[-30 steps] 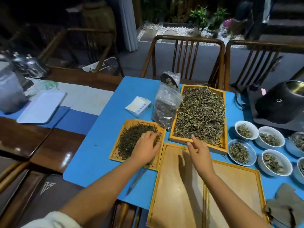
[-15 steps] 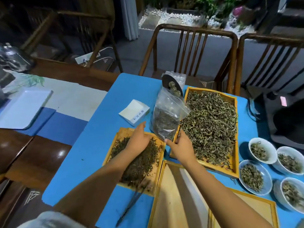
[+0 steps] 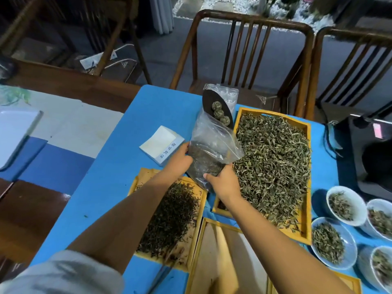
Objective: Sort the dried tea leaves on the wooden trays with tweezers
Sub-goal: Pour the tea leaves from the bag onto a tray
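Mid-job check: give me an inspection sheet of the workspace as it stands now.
Surface: blue table cover.
Job's things: small tray of dark leaves; large tray of green leaves; bare tray nearest; tweezers on the cover, untouched.
Clutter: white box; bowls of leaves.
Hands: left hand and right hand grip the plastic bag of tea.
Cables: nothing seen.
Surroundings: wooden chairs behind.

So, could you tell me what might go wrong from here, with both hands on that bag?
The plastic bag of dark tea, gripped by the left hand and right hand, looks open at the top; tilting it could spill dark leaves into the green tea tray. Lifting it might also knock the dark scoop of tea balls leaning behind it.
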Motion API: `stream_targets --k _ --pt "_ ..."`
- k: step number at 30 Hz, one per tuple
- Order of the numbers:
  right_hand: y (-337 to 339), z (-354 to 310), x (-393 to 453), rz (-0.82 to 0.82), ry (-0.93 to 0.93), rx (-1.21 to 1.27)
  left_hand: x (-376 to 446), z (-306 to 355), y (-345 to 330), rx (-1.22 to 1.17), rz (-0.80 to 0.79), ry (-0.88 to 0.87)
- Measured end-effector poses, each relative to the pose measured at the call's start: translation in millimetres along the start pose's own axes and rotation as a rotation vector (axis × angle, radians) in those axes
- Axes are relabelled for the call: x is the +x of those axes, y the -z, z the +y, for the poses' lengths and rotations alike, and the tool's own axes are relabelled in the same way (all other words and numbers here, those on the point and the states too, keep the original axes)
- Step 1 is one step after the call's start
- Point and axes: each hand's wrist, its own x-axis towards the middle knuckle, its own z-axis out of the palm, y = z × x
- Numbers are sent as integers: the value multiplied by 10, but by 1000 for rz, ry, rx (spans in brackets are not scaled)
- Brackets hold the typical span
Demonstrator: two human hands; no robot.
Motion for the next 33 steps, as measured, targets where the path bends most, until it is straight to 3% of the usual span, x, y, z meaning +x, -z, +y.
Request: stream_targets --k 12,19,26,33 --pt "-38 -50 -185 114 88 73 -285 101 89 -8 98 -13" --pt "120 -94 -579 157 223 64 -684 176 229 -35 15 33" --pt "284 -21 -998 104 246 181 -1162 156 191 -53 -27 22" --pt "374 108 -1468 -83 207 430 -1664 -6 114 -73 -93 19"
